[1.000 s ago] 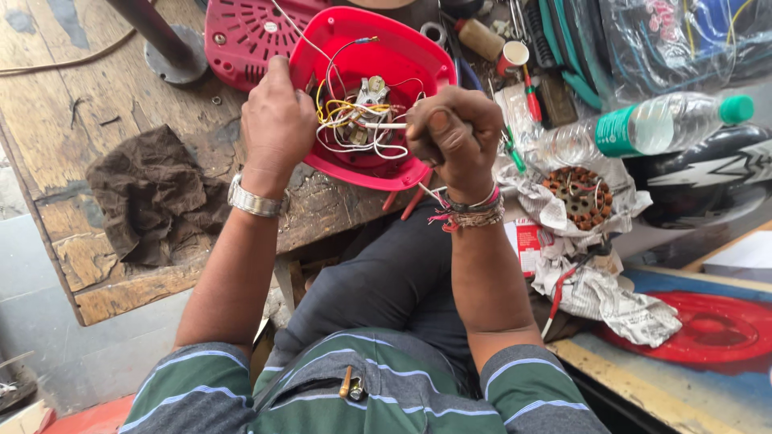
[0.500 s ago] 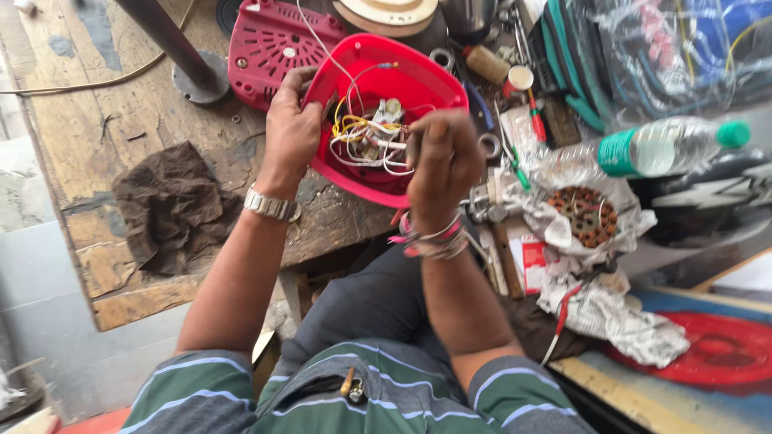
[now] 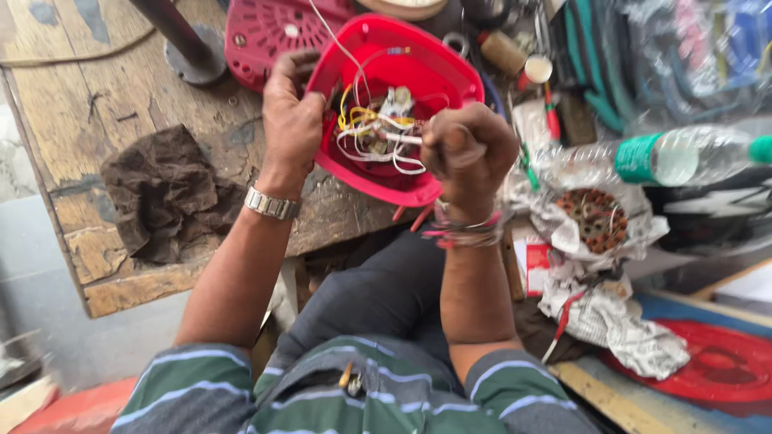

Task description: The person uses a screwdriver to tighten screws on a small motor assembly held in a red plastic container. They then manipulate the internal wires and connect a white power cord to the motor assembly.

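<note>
In the head view, a red plastic housing (image 3: 418, 76) is held open side up at the edge of a worn wooden bench (image 3: 96, 112). The left hand (image 3: 293, 120) is closed on the housing's left rim, and its fingers (image 3: 301, 68) are curled over the edge into the shell. A metal wristwatch (image 3: 271, 204) is worn on that wrist. The right hand (image 3: 470, 149) is clenched into a fist just right of the wiring; what is gripped inside it cannot be told, though white leads are seen running from the fist into the shell. Red threads and a bangle (image 3: 462, 233) are worn on that wrist.

Between the two sets of fingers, inside the housing, a tangle of yellow, white and red wires (image 3: 374, 133) is seen around a small switch block. Beyond the left fingers, a red perforated grille (image 3: 269, 32) lies flat on the bench, touching the housing. Well left of the left fingers, a crumpled brown rag (image 3: 165, 193) lies on the wood. To the right of the right fingers, a copper-wound motor part (image 3: 593, 219) rests on crumpled newspaper (image 3: 619, 321), and a clear plastic bottle (image 3: 667, 157) with a green label lies on its side beyond it.
</note>
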